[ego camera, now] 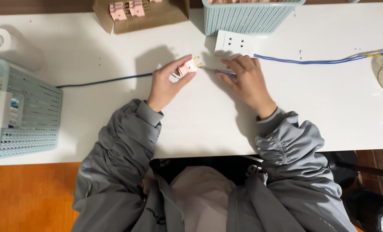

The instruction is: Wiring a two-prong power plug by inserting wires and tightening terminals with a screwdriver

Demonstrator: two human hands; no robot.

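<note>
Watching own body from head camera, placing all against white table [312, 107]. Am wearing grey jacket, soft matte fabric, bunching in deep folds along both sleeves. Left sleeve [122, 146] crossing table's near edge, ending in ribbed elastic cuff. Right sleeve [286, 146] showing gathered, ruched seam just above cuff. Left hand [168, 83] and right hand [247, 81] showing bare past cuffs, over table. Below table edge, jacket hanging open over pale pinkish garment [202, 195]. Small dark print showing on jacket front, left of opening.

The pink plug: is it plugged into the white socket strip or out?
Out. The pink plug sits in the left hand, brass prongs bare, apart from the white socket strip.
</note>
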